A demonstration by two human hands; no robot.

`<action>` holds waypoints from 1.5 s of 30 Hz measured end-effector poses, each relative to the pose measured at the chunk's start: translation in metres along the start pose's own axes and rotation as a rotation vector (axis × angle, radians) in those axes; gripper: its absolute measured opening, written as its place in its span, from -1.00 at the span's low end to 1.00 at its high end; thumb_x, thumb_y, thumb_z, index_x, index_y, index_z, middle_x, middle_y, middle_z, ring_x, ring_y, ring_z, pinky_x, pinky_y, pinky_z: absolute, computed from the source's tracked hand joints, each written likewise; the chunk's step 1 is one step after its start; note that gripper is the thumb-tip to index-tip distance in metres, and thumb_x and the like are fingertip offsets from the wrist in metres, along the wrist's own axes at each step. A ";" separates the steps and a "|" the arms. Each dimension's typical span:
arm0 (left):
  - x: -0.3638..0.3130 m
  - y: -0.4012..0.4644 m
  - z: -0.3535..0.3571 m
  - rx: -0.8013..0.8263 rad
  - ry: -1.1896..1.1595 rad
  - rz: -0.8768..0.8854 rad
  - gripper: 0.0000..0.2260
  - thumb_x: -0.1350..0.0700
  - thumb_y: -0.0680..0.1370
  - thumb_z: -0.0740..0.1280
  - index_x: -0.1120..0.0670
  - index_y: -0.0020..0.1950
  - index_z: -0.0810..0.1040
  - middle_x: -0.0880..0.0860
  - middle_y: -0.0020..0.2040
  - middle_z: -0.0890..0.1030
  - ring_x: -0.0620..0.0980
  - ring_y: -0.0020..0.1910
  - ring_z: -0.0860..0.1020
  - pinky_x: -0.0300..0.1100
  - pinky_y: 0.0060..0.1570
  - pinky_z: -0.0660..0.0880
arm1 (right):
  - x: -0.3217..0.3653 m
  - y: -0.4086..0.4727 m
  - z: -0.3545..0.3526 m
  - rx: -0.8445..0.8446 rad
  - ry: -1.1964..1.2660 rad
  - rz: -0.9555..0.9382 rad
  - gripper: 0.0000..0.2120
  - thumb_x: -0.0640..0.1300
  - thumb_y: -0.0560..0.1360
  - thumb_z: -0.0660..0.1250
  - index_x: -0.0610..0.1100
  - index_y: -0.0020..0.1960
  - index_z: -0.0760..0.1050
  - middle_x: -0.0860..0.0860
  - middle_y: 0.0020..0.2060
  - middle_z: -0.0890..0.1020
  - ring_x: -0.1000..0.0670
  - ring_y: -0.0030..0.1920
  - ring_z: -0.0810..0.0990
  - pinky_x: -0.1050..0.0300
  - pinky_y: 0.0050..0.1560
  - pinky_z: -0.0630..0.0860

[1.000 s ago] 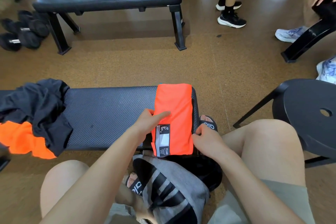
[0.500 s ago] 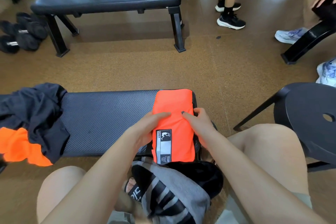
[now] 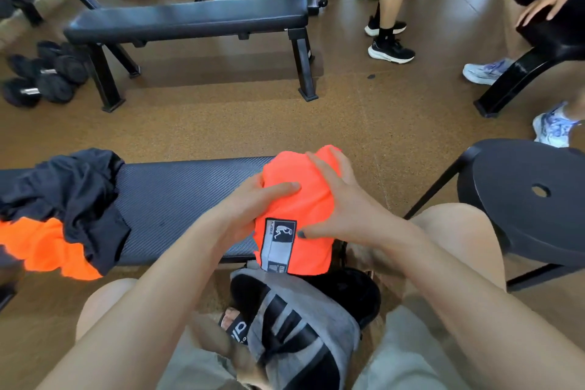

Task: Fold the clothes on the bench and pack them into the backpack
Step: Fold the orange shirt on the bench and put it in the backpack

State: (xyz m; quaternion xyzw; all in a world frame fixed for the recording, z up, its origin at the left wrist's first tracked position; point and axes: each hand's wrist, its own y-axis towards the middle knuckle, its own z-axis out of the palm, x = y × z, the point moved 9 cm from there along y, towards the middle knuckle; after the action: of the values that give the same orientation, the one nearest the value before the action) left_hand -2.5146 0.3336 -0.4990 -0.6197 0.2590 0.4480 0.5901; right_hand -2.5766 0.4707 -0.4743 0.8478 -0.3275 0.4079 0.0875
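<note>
**Both hands on the folded orange garment**

The left hand (image 3: 250, 206) and right hand (image 3: 342, 209) grip the folded orange garment (image 3: 297, 199) at the bench's (image 3: 177, 196) right end, above the open grey backpack (image 3: 304, 320). Unfolded black-and-orange clothes (image 3: 63, 209) lie at the left.

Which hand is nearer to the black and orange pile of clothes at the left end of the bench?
The left hand. It grips the folded orange garment on the side facing the pile. The right hand holds the garment's far side, further from the pile.
</note>
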 end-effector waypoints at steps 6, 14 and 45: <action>-0.006 -0.015 0.002 -0.068 0.070 0.069 -0.39 -0.02 0.33 0.59 0.14 0.32 0.53 0.18 0.14 0.69 0.13 0.10 0.69 0.17 0.17 0.59 | 0.012 -0.006 0.004 0.024 -0.229 0.003 -0.03 0.29 0.18 0.57 0.02 0.46 0.28 0.03 0.42 0.40 -0.04 0.43 0.39 -0.05 0.36 0.40; -0.022 -0.040 -0.003 -0.131 0.399 0.250 -0.15 0.12 0.38 0.62 -0.15 0.50 0.19 0.04 -0.02 0.56 -0.05 -0.11 0.62 -0.19 -0.09 0.54 | 0.005 -0.017 -0.008 -0.064 -0.040 0.113 -0.55 0.18 0.17 0.54 0.02 -0.11 0.43 0.04 -0.24 0.61 -0.03 -0.22 0.60 -0.10 -0.21 0.55; 0.014 -0.035 -0.002 -0.043 0.199 0.264 -0.48 0.08 0.41 0.56 0.05 0.33 0.50 0.11 0.20 0.66 0.14 0.18 0.65 0.23 0.23 0.54 | -0.044 -0.031 0.011 -0.047 0.854 0.328 -0.15 0.03 0.16 0.68 -0.05 0.37 0.40 -0.09 0.22 0.62 -0.10 0.19 0.66 -0.15 0.24 0.57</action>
State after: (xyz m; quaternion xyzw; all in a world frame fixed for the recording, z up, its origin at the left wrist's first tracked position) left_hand -2.4776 0.3401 -0.4934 -0.6341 0.3854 0.4635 0.4843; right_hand -2.5699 0.5116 -0.5106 0.5386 -0.4012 0.7216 0.1681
